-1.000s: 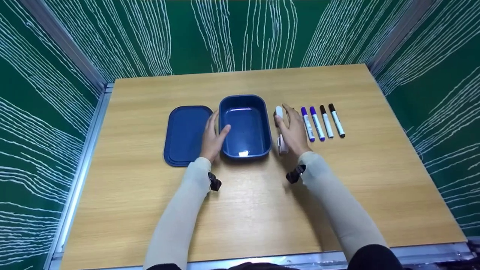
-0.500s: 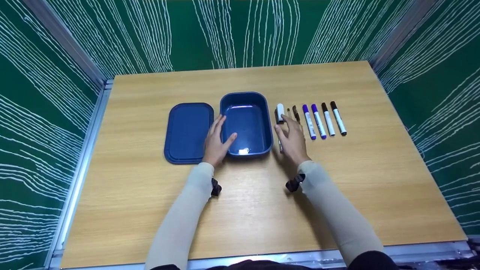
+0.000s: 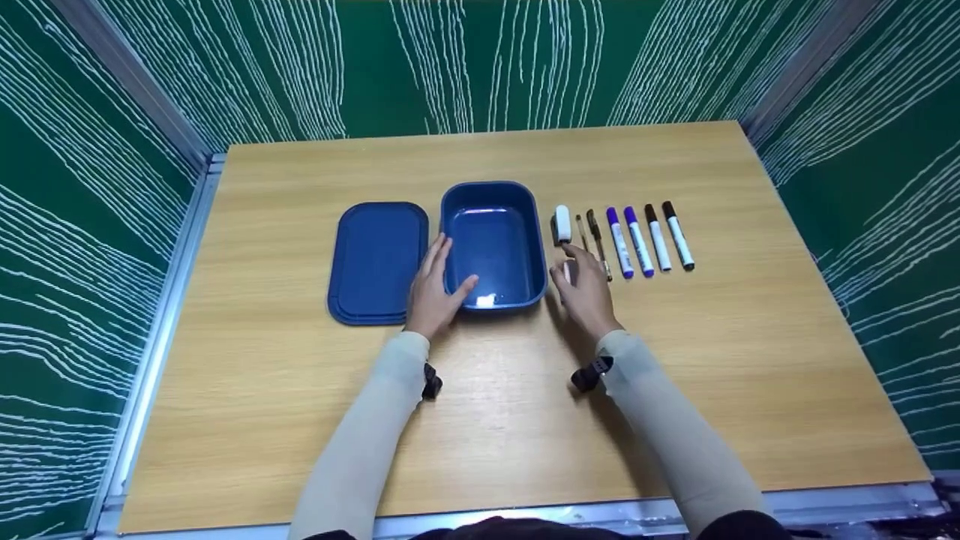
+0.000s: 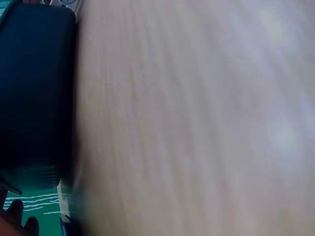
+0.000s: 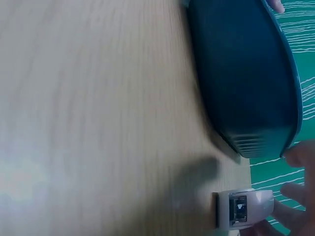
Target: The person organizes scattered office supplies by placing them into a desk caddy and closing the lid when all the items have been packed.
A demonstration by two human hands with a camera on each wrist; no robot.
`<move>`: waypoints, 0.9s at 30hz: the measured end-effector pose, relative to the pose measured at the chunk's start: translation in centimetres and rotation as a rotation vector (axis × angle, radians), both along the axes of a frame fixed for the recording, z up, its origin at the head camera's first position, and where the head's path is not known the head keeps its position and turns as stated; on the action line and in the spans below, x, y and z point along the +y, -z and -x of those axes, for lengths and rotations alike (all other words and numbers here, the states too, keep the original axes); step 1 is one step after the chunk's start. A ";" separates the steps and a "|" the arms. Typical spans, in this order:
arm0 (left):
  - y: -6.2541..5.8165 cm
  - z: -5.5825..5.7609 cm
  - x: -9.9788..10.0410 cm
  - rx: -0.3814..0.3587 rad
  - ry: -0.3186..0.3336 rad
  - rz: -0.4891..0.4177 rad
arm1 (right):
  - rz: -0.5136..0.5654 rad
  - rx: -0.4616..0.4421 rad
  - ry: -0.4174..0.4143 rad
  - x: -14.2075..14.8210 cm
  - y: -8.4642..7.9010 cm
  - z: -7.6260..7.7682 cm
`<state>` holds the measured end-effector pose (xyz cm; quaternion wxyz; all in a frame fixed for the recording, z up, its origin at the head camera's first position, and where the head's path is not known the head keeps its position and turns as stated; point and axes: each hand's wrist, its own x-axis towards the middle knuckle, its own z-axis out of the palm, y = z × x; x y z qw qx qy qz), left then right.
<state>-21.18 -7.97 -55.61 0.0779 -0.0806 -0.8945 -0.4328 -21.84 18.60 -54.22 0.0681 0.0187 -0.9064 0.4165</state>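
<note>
An uncovered dark blue plastic box (image 3: 491, 247) stands in the middle of the table. My left hand (image 3: 435, 296) rests along its left wall, fingers fairly straight and thumb over the front rim. To the right of the box, my right hand (image 3: 589, 296) is over a small white item (image 5: 246, 209) with a dark slot and metal inside, which looks like a stapler. In the right wrist view my fingertips are close at its top, with the thumb apart from it, near the box corner. In the head view my hand hides most of this item.
A flat blue lid (image 3: 379, 262) lies left of the box. Beyond my right hand is a white-and-black block (image 3: 562, 223). Thin dark pens (image 3: 596, 232) come after it, followed by purple-capped markers (image 3: 620, 244) and black-capped markers (image 3: 678, 236). Green walls surround the table (image 3: 487, 420).
My right hand has drawn back toward me, uncovering the white-and-black block and the pens, and its fingers have come closer together. My left hand has shifted slightly nearer along the box wall.
</note>
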 end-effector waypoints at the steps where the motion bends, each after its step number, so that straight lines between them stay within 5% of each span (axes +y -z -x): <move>1: 0.1 0.0 0.0 0.001 0.001 0.004 | -0.002 -0.007 -0.007 0.1 0.1 -0.1; 27: 0.4 -0.1 -0.1 -0.109 0.045 0.037 | -0.037 -0.142 -0.190 2.7 1.6 -0.2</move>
